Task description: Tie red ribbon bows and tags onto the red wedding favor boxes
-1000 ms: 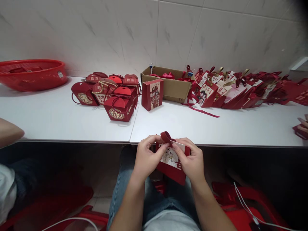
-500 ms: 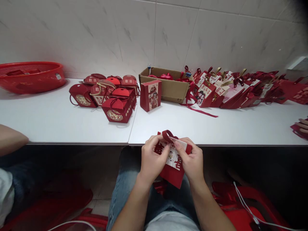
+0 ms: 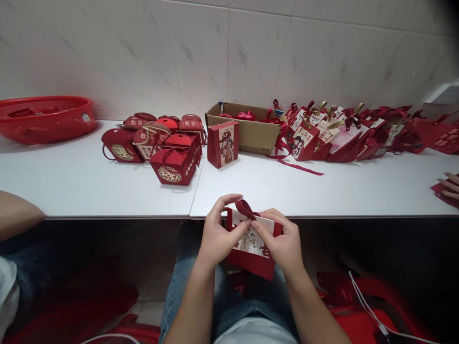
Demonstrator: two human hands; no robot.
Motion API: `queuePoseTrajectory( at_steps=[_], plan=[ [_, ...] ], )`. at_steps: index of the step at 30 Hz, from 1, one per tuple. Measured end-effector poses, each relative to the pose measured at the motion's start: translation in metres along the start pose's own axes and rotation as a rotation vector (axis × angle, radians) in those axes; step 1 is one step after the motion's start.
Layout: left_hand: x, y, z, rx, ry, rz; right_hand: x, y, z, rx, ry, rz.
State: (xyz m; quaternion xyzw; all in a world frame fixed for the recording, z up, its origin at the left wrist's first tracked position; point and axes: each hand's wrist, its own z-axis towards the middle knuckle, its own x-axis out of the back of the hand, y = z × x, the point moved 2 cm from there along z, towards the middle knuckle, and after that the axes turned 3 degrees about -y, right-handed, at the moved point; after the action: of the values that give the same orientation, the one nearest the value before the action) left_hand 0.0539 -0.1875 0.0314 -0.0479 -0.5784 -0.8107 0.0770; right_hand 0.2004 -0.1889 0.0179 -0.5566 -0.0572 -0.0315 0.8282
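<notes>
A small red gift box (image 3: 253, 260) with a cartoon couple printed on its white front sits between both my hands, just below the front edge of the white table (image 3: 322, 191). My left hand (image 3: 217, 236) grips the box's left side, with thumb and fingers pinching near the red ribbon loop (image 3: 245, 209) at its top. My right hand (image 3: 283, 243) holds the right side, its thumb pressing on the box's front near the ribbon. The box hangs above my lap.
On the table stand a cluster of finished red gift boxes (image 3: 165, 148), one upright red box (image 3: 223, 143), a cardboard box (image 3: 251, 129) of ribbons and a row of flat red bags (image 3: 358, 134). A red basket (image 3: 43, 117) sits far left. Other people's arm (image 3: 17, 212) and hand (image 3: 448, 184) flank me.
The box has tilted slightly and shifted a little left in my hands. My left fingers have lifted and curled over the ribbon loop. The view has dipped a bit.
</notes>
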Motion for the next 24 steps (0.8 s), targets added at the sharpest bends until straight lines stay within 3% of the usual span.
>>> queuePoseTrajectory(
  at_steps=[3, 7, 18, 24],
  plan=[
    [0.0028, -0.0035, -0.0006, 0.092, -0.112, -0.164, -0.0008, 0.0004, -0.0004, -0.009, -0.071, 0.058],
    [0.0042, -0.0035, -0.0017, 0.139, -0.093, -0.217, -0.002, -0.0001, -0.0017, -0.059, -0.114, 0.093],
    [0.0075, 0.0018, -0.0005, 0.107, -0.239, -0.204, 0.0003, 0.0008, -0.0024, -0.024, -0.147, 0.069],
    [0.0069, -0.0042, -0.0019, 0.177, -0.168, -0.243, -0.0004, 0.0007, -0.0028, -0.029, -0.15, 0.082]
  ],
)
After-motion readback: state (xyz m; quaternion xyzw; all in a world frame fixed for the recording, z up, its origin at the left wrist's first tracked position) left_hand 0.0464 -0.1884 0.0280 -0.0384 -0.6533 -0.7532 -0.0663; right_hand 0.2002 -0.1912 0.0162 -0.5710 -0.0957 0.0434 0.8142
